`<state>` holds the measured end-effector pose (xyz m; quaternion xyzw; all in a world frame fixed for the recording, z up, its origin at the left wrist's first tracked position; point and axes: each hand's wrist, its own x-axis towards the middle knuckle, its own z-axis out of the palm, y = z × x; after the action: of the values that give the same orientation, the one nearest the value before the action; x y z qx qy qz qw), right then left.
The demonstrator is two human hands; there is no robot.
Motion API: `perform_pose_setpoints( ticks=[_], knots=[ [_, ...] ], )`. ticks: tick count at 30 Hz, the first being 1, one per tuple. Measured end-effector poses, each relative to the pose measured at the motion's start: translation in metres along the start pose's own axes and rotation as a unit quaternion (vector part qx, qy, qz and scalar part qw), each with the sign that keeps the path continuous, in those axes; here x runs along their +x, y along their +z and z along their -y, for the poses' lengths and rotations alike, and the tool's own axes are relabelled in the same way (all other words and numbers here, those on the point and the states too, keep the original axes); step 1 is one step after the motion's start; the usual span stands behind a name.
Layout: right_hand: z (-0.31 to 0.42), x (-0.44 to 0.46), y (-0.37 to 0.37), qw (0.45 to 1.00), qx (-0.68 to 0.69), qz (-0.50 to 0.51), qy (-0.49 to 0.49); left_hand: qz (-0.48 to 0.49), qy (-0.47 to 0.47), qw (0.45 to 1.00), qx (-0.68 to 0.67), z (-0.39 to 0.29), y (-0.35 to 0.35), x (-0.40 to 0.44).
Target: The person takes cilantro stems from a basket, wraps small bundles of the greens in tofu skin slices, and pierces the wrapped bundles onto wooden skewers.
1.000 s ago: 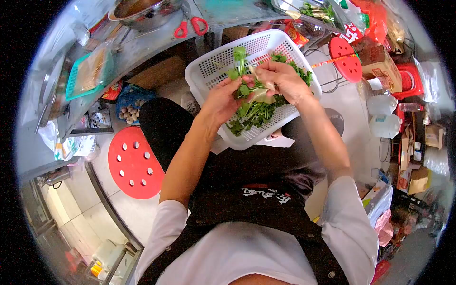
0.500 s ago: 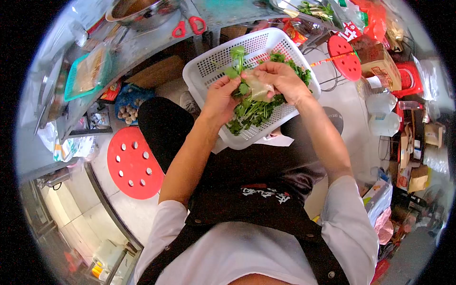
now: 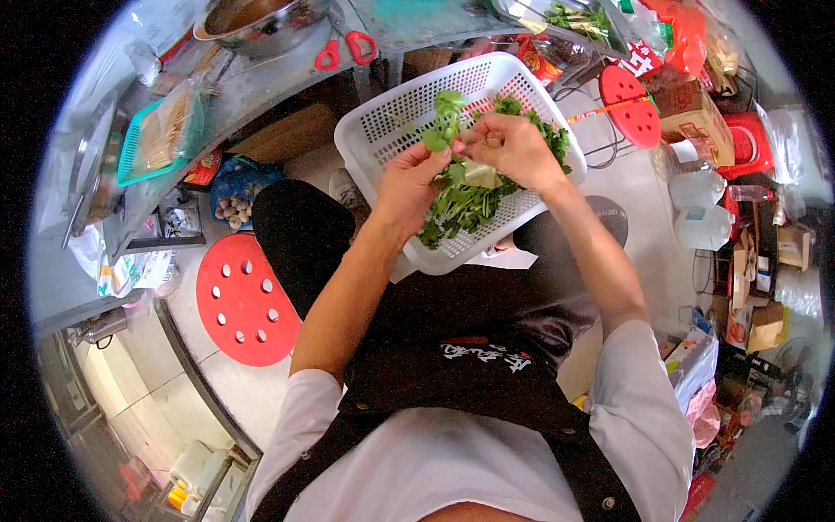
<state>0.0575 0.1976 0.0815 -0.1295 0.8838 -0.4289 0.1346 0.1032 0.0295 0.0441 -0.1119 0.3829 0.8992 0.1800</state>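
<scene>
A white perforated plastic basket [image 3: 365, 119] sits at my lap with a heap of cilantro [image 3: 470, 211] inside. My left hand [image 3: 407, 187] pinches a cilantro sprig [image 3: 448, 109] between thumb and fingertips, its pale green leaves pointing away from me above the basket. Close beside it, my right hand [image 3: 519, 152] has its fingers curled and pressed together at the sprig's stem; what lies between those fingertips is hard to make out. Just below the right fingers is a translucent yellowish strip [image 3: 481, 174] over the greens; I cannot tell whether the hand touches it.
Red-handled scissors [image 3: 346, 50] and a metal bowl [image 3: 257, 26] rest on the counter ahead. A turquoise basket [image 3: 161, 139] stands at the left. Red stools [image 3: 248, 300] flank me on both sides. Plastic jugs [image 3: 703, 209] and a cardboard box [image 3: 691, 113] are at the right.
My right fingers have come off the yellowish strip, which now sits lower over the greens, and have closed in by the left fingertips. The sprig has shifted slightly right.
</scene>
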Motion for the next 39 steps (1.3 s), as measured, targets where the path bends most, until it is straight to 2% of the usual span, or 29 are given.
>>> perform_pose_setpoints(
  ticks=[2,5,8,11,17,20,23,26,29,32,35,39],
  knots=[
    [0.006,-0.003,0.003,0.998,-0.047,0.014,-0.032,0.006,0.012,1.000,0.007,0.004,0.000,0.003],
    [0.007,-0.005,0.002,0.999,-0.013,0.051,-0.014,-0.005,0.012,1.000,0.009,0.007,-0.002,0.007],
    [0.010,-0.008,-0.003,0.994,0.083,0.068,0.031,-0.027,-0.002,1.000,0.010,0.008,-0.011,0.013],
    [0.015,-0.008,-0.012,0.986,0.110,0.054,0.112,-0.040,-0.005,0.999,0.007,0.006,-0.017,0.014],
    [-0.010,0.001,-0.014,0.997,0.064,0.044,0.015,-0.016,-0.020,0.999,0.030,0.000,-0.016,0.011],
    [-0.004,0.003,-0.014,0.980,0.179,0.076,0.052,-0.006,-0.026,0.999,0.037,-0.004,-0.012,0.008],
    [-0.010,0.007,-0.010,0.977,0.188,0.080,0.062,0.003,-0.013,0.999,0.039,-0.004,-0.014,0.010],
    [-0.008,0.005,-0.009,0.993,0.114,0.031,0.012,-0.001,0.001,0.999,0.033,-0.008,-0.014,0.008],
    [0.002,0.001,-0.005,0.968,0.249,0.018,0.016,-0.001,0.006,0.999,0.033,-0.008,-0.016,0.006],
    [-0.008,0.006,-0.008,0.982,0.168,0.065,0.059,-0.009,0.004,0.999,0.031,-0.007,-0.015,0.007],
    [-0.002,0.001,-0.011,0.998,0.059,-0.028,0.016,-0.025,0.018,0.999,0.023,-0.008,-0.015,0.009],
    [0.045,-0.017,-0.015,0.983,0.097,0.031,-0.151,-0.060,-0.023,0.998,-0.001,-0.013,-0.009,0.006]
  ],
)
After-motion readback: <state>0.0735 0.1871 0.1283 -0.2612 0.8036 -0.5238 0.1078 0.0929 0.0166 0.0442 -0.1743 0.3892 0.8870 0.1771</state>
